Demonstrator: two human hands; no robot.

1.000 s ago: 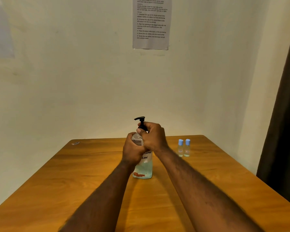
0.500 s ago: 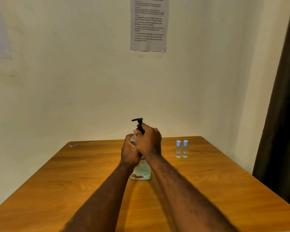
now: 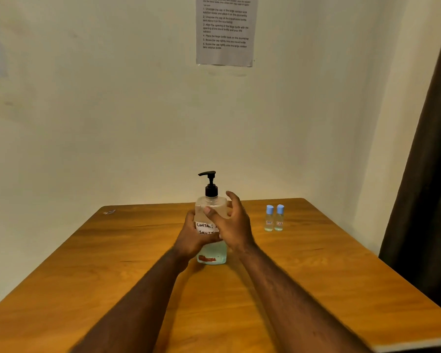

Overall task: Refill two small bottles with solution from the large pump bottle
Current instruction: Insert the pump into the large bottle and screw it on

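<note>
Hands — left hand [image 3: 191, 238] grips large pump bottle [image 3: 213, 203] at label, right hand [image 3: 233, 225] loosely spread beside its shoulder | small bottles [image 3: 269, 220] capped, right of right hand | Risk — one-handed hold; unscrewing torque may tip it.

place: plain bare room | cues: wooden table [image 3: 316, 276], instruction sheet [image 3: 225, 31] on wall [image 3: 87, 123], dark curtain [image 3: 430, 174]

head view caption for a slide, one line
Left hand grips the pump bottle on the table, right hand loose at its shoulder; two capped small bottles stand aside.
</note>
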